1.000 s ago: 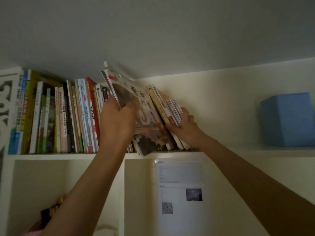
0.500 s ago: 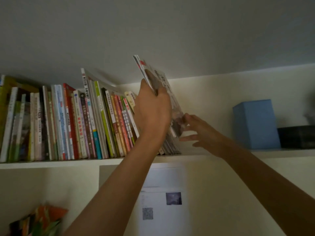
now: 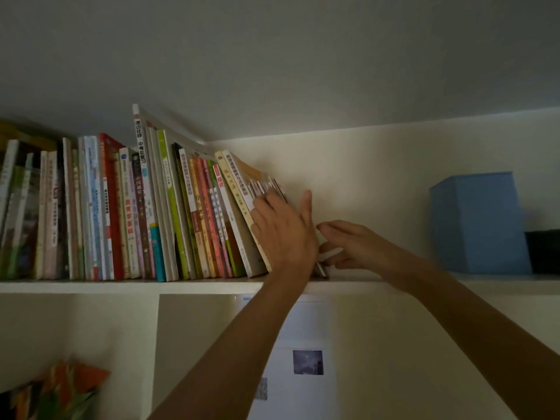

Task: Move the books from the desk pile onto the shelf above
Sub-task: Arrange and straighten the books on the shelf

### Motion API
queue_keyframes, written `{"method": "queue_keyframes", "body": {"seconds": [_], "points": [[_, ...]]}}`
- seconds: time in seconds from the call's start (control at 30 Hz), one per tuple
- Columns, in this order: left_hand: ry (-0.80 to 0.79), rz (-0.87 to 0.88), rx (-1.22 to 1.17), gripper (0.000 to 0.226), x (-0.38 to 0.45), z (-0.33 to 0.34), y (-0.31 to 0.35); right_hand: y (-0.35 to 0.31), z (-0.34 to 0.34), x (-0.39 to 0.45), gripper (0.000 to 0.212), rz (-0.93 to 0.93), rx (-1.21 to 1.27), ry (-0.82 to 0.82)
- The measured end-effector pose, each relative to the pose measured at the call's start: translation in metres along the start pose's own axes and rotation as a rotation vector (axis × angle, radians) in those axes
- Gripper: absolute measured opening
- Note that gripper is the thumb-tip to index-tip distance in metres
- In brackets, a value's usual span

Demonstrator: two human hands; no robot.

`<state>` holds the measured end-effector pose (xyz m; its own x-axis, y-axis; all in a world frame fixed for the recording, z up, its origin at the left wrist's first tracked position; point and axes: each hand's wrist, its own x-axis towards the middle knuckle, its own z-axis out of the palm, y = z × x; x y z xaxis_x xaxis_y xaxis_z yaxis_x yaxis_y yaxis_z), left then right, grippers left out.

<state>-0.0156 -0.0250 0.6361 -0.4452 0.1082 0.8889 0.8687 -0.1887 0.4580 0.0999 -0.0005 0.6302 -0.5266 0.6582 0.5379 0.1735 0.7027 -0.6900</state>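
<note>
A long row of books stands on the white upper shelf, and the ones at its right end lean to the left. My left hand lies flat against that leaning end with straight fingers, pressing the thin books there. My right hand is just to its right, low over the shelf board. Its fingers are loosely spread and touch the bottom edge of the last thin book. Most of that book is hidden behind my left hand.
A blue box stands on the shelf further right, with a dark object beside it. Bare shelf board lies between my hands and the box. A printed sheet hangs on the wall below. Something colourful sits at lower left.
The large picture book my left hand held high is now in the row. The left hand has let go, dropped lower and presses flat. The right hand stays beside it.
</note>
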Motion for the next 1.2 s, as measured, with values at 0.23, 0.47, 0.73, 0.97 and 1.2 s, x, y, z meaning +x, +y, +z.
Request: {"method": "queue_keyframes", "body": {"seconds": [0.23,0.47,0.73,0.97,1.2], "points": [[-0.164,0.195,0.265,0.063,0.015,-0.055,-0.09,0.001,0.031,0.034,0.086,-0.239,-0.536,-0.057],[-0.262,0.286,0.406,0.088,0.035,-0.062,-0.132,0.009,0.063,0.078,0.106,-0.227,-0.433,-0.05],[-0.342,0.428,0.092,0.047,0.038,-0.087,-0.145,-0.004,0.077,0.077,0.118,-0.127,-0.364,-0.018],[-0.25,0.422,-0.026,0.025,0.06,-0.098,-0.146,-0.036,0.107,0.062,0.118,-0.248,-0.617,0.366],[-0.225,0.29,-0.201,0.026,0.111,-0.085,-0.124,-0.036,0.104,0.075,0.112,-0.177,-0.399,0.362]]}}
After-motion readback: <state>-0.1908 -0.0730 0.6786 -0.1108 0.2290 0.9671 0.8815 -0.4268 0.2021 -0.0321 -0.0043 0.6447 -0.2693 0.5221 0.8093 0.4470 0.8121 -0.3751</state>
